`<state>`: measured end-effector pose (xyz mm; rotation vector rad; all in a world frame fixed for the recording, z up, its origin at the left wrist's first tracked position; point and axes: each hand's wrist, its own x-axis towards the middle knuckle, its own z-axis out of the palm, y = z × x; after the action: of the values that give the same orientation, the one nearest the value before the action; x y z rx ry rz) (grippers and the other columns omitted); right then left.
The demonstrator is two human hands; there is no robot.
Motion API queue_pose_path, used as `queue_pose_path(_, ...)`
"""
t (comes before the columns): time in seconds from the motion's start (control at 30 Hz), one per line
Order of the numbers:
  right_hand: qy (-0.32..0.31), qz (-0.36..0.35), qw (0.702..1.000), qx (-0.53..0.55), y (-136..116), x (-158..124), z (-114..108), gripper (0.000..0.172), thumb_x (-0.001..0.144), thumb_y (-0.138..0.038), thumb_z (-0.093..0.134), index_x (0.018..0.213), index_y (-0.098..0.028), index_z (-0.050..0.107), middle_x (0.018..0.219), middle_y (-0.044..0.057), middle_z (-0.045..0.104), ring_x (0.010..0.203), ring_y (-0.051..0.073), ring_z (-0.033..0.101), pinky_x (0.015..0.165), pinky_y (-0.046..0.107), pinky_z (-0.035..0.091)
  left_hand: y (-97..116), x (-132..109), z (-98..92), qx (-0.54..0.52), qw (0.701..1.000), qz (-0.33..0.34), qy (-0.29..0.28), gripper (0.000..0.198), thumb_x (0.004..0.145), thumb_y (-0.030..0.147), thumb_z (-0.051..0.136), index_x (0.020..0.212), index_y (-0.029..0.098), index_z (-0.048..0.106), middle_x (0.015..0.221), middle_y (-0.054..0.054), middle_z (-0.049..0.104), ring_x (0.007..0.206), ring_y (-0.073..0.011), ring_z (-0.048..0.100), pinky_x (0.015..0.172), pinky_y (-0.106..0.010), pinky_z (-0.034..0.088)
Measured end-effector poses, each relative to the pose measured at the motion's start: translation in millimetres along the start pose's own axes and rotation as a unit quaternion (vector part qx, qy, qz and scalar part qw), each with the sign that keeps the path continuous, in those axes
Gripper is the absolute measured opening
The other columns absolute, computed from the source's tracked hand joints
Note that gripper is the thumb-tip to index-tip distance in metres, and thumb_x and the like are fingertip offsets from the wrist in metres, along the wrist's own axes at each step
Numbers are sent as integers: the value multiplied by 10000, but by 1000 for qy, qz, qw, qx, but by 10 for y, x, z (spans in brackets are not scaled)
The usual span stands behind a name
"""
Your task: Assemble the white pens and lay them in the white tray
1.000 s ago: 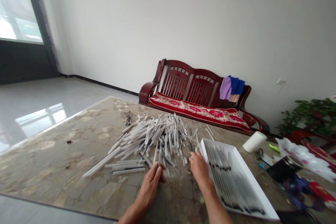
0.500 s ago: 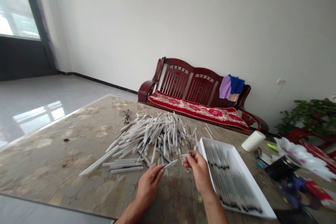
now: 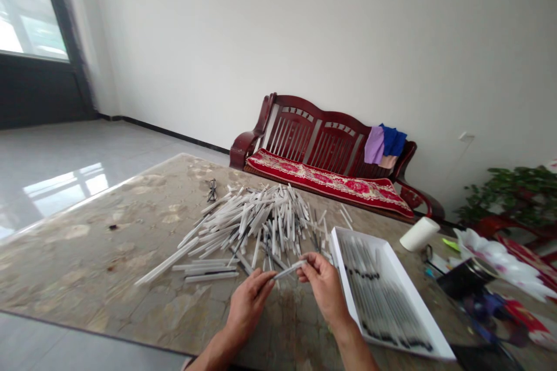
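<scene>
My left hand [image 3: 248,306] and my right hand [image 3: 324,286] meet over the near part of a marbled table [image 3: 108,255]. Between their fingertips they hold one thin white pen [image 3: 288,271], the left hand pinching its near end and the right hand pinching the far end. Just beyond the hands lies a wide heap of white pen tubes [image 3: 255,223]. To the right of my right hand stands a long white tray [image 3: 429,333] with several dark-tipped pens laid lengthwise in it.
Folded glasses [image 3: 212,189] lie beyond the heap. A white roll [image 3: 420,233], a dark jar [image 3: 465,282] and coloured clutter sit at the table's right end. A red wooden bench [image 3: 331,159] stands against the wall, a plant [image 3: 517,191] to its right.
The hands lifted off the table, each with a pen part, and came together; now both hold a single pen between them.
</scene>
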<state>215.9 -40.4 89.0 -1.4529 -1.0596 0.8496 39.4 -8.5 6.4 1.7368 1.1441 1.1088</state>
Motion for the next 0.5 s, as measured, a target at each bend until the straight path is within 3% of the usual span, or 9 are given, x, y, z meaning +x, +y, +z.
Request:
queue_pose_path(0.13,16,-2,1000,3,28,14,-5,469,666,-593,752,837,-161,691,729,55,705,671,209,673,599,311,552,-24,-1,5,-15,1000,5,9,249,849,394,574,930,304,792,833,-21,752,821,-226,704,770,-265,546)
queue_pose_path(0.37,-12,5,1000,-16,156,1,54,464,667,-616,744,805,-176,696,697,46,699,642,216,673,582,321,559,-36,3,-1,-13,1000,17,-7,257,863,390,565,942,294,790,819,-32,732,775,-211,692,715,-243,538)
queue_pose_path(0.5,4,22,999,-37,187,-40,90,469,658,-612,746,779,-164,678,653,44,686,571,195,662,503,290,549,7,-8,1,26,999,34,-10,277,880,387,539,927,273,787,768,-37,697,726,-192,685,674,-222,522)
